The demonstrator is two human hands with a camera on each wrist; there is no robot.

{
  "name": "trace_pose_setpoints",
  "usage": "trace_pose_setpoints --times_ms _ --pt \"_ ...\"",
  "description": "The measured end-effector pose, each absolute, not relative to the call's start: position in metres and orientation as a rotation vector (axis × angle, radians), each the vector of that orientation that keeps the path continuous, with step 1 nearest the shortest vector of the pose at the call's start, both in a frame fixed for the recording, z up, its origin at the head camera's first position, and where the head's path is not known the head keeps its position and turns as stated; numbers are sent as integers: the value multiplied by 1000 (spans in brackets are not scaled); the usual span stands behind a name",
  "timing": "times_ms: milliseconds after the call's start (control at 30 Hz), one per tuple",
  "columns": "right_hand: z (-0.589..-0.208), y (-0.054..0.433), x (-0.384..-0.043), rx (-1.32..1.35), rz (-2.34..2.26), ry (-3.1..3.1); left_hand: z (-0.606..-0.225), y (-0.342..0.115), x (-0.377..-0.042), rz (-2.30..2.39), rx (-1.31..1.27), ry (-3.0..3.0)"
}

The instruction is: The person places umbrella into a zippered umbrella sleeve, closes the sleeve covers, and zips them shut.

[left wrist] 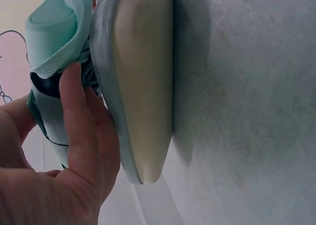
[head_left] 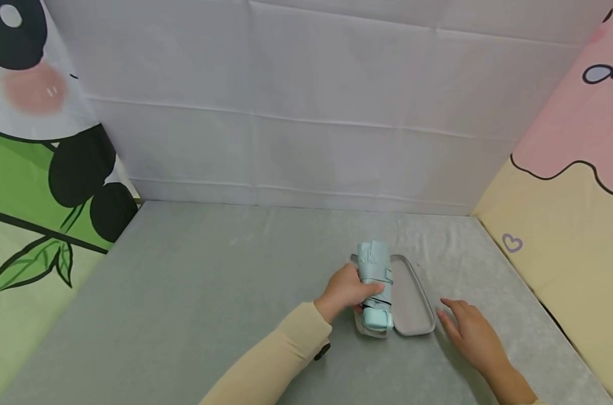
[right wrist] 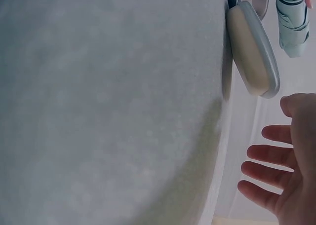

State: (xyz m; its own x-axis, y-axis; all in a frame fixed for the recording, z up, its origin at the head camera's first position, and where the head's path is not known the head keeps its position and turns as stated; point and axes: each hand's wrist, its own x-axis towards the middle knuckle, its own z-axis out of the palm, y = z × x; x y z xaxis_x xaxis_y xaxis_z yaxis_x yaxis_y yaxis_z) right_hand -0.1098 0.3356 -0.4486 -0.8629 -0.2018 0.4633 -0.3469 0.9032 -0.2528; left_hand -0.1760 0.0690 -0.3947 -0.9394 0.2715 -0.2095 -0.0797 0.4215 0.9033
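Note:
A folded mint-green umbrella (head_left: 374, 261) is in my left hand (head_left: 348, 289), with the thumb across its top and the fingers round its far side. It overlaps the left half of an open, grey-lined clamshell case (head_left: 412, 301). In the left wrist view the umbrella's handle end (left wrist: 52, 35), with a pale wrist strap, sits beside the rim of the case's beige shell (left wrist: 140, 77). To the right of the case hovers my right hand (head_left: 470, 334), fingers spread and holding nothing. From the right wrist, the umbrella (right wrist: 292, 22) appears raised above the case (right wrist: 252, 50).
Grey cloth covers the table (head_left: 210, 281). A pale, creased sheet (head_left: 306, 112) hangs behind it. Printed cartoon panels stand at the left (head_left: 43, 185) and right (head_left: 575, 225) sides.

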Motion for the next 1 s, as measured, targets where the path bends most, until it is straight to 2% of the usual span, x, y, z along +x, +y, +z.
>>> trace_pose_setpoints --times_ms 1000 --pt "-448 337 -111 401 455 -2630 -424 68 -179 1343 154 2582"
